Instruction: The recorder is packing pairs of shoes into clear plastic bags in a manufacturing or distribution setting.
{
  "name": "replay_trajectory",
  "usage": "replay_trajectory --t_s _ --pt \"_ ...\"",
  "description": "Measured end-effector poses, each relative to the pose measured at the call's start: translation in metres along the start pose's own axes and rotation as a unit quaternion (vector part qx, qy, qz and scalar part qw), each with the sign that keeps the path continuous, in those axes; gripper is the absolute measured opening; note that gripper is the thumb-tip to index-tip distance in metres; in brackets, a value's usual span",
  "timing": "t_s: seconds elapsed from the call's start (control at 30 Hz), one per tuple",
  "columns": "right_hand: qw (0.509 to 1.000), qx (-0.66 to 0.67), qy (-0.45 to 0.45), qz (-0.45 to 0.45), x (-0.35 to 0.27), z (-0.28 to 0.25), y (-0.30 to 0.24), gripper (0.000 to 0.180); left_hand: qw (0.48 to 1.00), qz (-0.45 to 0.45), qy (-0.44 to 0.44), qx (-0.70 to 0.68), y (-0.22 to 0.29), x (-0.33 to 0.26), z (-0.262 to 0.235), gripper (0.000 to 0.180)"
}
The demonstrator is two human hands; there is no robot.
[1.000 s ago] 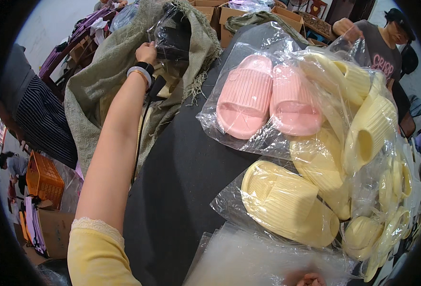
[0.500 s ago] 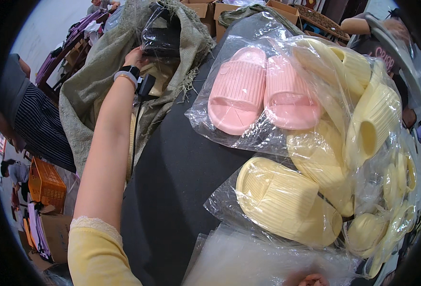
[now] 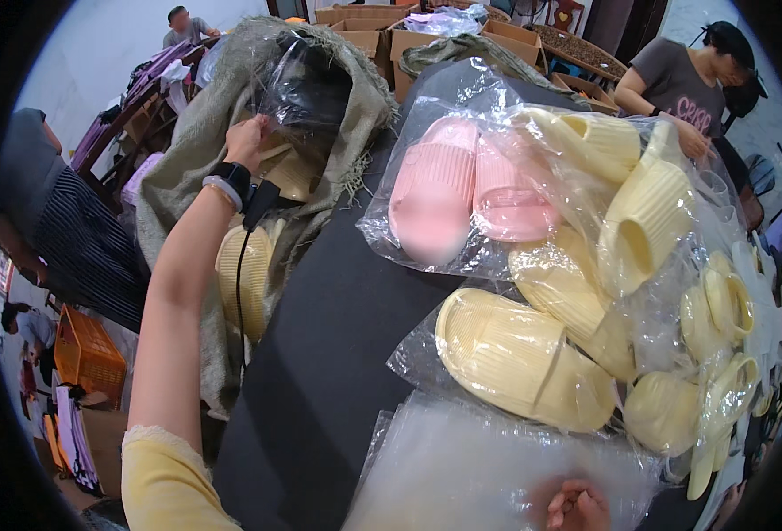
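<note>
My left hand (image 3: 246, 142) reaches into the mouth of a coarse grey-green woven sack (image 3: 178, 181), its fingers closed on the edge of a clear plastic bag with dark contents (image 3: 307, 93). Below it in the sack lie tan slippers (image 3: 293, 173) and a yellow ribbed slipper (image 3: 247, 274). My right hand (image 3: 577, 506), fingers curled, is at the bottom edge by a stack of clear plastic bags (image 3: 462, 465); what it grips, if anything, is hidden. On the black table (image 3: 338, 310), pink slippers (image 3: 435, 190) and pale yellow slippers (image 3: 519, 354) lie in clear bags.
More yellow slippers (image 3: 647, 212) pile up on the right. A person in a grey shirt (image 3: 674, 84) works at the far right; another in a striped apron (image 3: 85, 230) stands left. Cardboard boxes (image 3: 364, 40) stand behind, an orange crate (image 3: 90, 350) at left.
My left hand has lowered slightly at the sack's mouth, still at the bag. More of my right hand shows. The view has shifted, and the person at the far right is more visible.
</note>
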State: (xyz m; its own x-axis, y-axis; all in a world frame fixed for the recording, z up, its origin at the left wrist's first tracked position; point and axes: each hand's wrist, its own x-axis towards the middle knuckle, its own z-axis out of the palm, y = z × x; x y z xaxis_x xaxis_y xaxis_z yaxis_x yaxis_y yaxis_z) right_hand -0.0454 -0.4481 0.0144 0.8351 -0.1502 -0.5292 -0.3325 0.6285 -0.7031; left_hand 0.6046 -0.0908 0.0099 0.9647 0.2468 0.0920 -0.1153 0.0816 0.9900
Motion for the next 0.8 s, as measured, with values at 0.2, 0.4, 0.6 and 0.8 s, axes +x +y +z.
replay_trajectory --t_s 0.2,0.4,0.6,0.8 --pt "0.998 0.045 -0.037 -0.039 0.002 -0.005 0.009 0.035 0.986 0.120 0.012 0.114 0.125 -0.062 -0.027 0.019" --pt "0.993 0.044 -0.042 -0.096 0.002 0.010 0.007 0.028 0.998 0.038 -0.006 -0.053 0.219 -0.075 -0.118 0.012" --pt "0.990 0.020 -0.096 -0.103 0.004 0.003 0.007 0.029 0.999 -0.011 0.043 0.014 0.280 -0.133 -0.160 0.022" --pt "0.986 0.037 -0.120 -0.110 0.011 0.000 0.007 0.027 0.992 0.084 -0.093 -0.016 0.357 -0.159 -0.132 0.016"
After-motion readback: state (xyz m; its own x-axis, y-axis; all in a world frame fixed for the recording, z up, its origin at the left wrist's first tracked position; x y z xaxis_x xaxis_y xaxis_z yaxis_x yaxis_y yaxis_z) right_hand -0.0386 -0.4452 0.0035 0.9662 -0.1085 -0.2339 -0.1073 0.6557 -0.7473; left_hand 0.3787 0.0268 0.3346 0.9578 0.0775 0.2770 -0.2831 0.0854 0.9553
